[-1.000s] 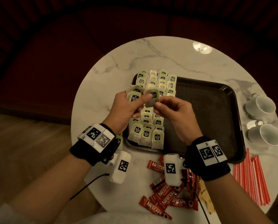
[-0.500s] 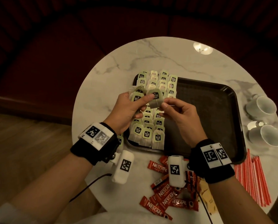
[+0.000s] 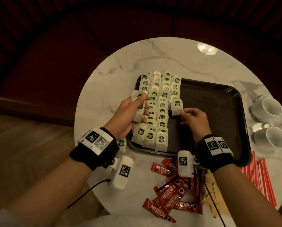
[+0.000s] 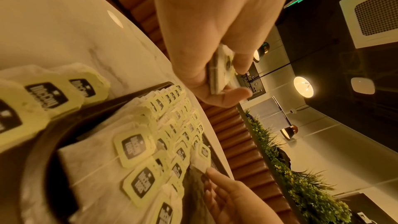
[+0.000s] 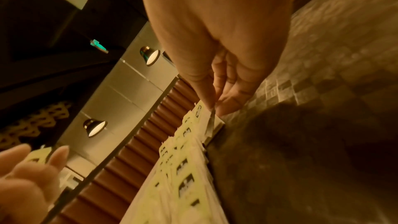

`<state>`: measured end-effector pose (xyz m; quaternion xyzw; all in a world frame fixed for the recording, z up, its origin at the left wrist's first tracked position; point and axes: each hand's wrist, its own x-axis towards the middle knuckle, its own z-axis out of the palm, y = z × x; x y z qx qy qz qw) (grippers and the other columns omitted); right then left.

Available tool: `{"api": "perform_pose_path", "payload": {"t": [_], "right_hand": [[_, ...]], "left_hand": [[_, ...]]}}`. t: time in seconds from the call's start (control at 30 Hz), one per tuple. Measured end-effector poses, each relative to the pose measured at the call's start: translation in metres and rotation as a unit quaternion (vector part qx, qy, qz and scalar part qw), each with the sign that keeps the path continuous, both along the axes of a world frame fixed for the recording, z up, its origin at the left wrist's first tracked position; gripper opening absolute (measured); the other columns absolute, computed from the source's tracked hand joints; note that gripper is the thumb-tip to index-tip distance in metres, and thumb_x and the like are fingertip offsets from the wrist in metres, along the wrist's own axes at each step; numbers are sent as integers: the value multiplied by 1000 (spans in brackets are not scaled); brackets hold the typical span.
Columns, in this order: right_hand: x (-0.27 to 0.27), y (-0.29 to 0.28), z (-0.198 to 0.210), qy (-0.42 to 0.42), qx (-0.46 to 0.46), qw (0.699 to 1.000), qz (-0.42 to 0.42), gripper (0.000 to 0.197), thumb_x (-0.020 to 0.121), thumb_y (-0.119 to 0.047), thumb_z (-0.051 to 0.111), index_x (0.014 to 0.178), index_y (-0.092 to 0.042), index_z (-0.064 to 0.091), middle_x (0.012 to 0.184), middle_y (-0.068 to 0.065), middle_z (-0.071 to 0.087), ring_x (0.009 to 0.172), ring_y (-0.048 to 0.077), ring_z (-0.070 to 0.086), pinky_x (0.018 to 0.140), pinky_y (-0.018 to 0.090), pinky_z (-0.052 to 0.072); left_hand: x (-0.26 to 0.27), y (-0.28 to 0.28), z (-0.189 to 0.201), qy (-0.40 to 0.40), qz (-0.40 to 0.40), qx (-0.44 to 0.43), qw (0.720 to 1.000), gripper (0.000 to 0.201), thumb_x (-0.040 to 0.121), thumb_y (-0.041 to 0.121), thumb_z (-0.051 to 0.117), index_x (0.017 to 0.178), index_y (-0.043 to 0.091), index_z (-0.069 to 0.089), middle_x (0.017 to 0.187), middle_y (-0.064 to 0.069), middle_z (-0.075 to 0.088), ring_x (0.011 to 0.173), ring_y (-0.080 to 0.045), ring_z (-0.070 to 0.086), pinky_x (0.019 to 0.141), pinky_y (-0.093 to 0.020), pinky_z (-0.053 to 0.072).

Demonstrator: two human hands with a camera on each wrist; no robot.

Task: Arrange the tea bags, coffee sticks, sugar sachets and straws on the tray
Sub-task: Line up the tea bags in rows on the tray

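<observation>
A dark tray (image 3: 219, 112) lies on the round marble table (image 3: 153, 54). Rows of green-tagged tea bags (image 3: 160, 102) cover its left part. My left hand (image 3: 130, 110) grips a small stack of tea bags (image 3: 139, 105) above the tray's left edge; the stack (image 4: 221, 69) shows edge-on in the left wrist view. My right hand (image 3: 186, 115) pinches the lower corner of one tea bag (image 3: 176, 107) at the right side of the rows, the same tea bag (image 5: 210, 122) touching the tray. Red coffee sticks (image 3: 171, 194), yellow sugar sachets (image 3: 212, 194) and red straws (image 3: 261, 177) lie on the table.
Two white cups (image 3: 268, 122) stand at the table's right edge. A few loose tea bags (image 3: 122, 145) lie off the tray under my left wrist. The tray's right half (image 3: 215, 122) is bare. A dark red bench surrounds the table's far side.
My hands have parted. The right hand carried one tea bag rightward and down to the fourth column, while the left hand drew back left with the remaining stack.
</observation>
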<state>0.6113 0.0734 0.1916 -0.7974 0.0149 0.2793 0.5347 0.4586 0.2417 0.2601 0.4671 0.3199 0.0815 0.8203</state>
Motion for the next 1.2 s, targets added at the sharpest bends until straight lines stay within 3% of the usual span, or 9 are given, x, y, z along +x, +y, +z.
{"api": "perform_pose_path", "payload": {"t": [0.17,0.33,0.57,0.7,0.87,0.9,1.0,1.07,1.2], "right_hand": [[-4,5,-6,-41,-60,997,31,5,92,-15,67,94,-17,62,88,3,68,76,14,66,75,32,57],[-9,6,-10,-88,-114,987,67,8,91,-20,69,95,-14,64,83,2,68,68,13,65,69,29,58],[-9,6,-6,-84,-128,985,74,13,92,-24,68,98,-13,64,87,5,69,64,13,62,62,24,53],[-11,6,9,-113,-96,987,63,4,95,-25,63,93,-21,62,92,3,68,77,14,65,68,27,55],[-34,15,42,-100,8,985,138,10,96,-28,60,101,-20,64,92,-1,68,74,10,64,70,26,55],[-42,18,48,-88,29,983,160,12,96,-28,60,102,-20,65,92,-1,68,75,9,64,69,24,55],[-61,26,59,-47,87,970,220,16,96,-27,60,104,-14,67,93,-1,70,81,10,66,71,24,57],[-69,30,61,-24,107,963,245,20,96,-24,60,109,-10,67,97,4,72,86,12,68,72,23,57],[-74,37,59,-7,125,961,247,20,95,-18,64,110,-4,67,96,11,73,83,13,70,72,22,56]], "left_hand": [[1,-4,-5,15,21,-51,998,19,100,24,50,101,8,60,79,-6,59,62,-14,59,52,-25,51],[0,-3,-8,21,22,-53,998,20,101,24,48,101,8,61,79,-6,59,63,-14,59,53,-26,52],[1,-3,-7,12,31,-83,996,21,100,20,45,103,5,60,80,-9,58,63,-16,58,54,-26,53],[1,-2,-7,3,50,-108,993,24,99,12,39,107,1,59,83,-12,59,69,-19,62,60,-28,58],[3,-4,-9,-17,49,-75,996,25,103,13,38,109,3,59,90,-11,66,93,-24,66,86,-35,54],[3,-5,-8,-18,44,-63,997,26,103,15,37,111,4,59,93,-10,68,96,-22,66,87,-35,53],[4,-9,-6,-37,26,-45,998,27,105,17,34,113,9,58,101,-4,71,91,-11,69,76,-26,56],[4,-11,-5,-50,17,-34,998,26,105,17,34,113,11,58,108,-2,69,91,-6,70,77,-23,56],[3,-15,-5,-60,-6,1,998,26,104,17,36,109,10,60,113,-3,68,95,-10,69,83,-28,55]]}}
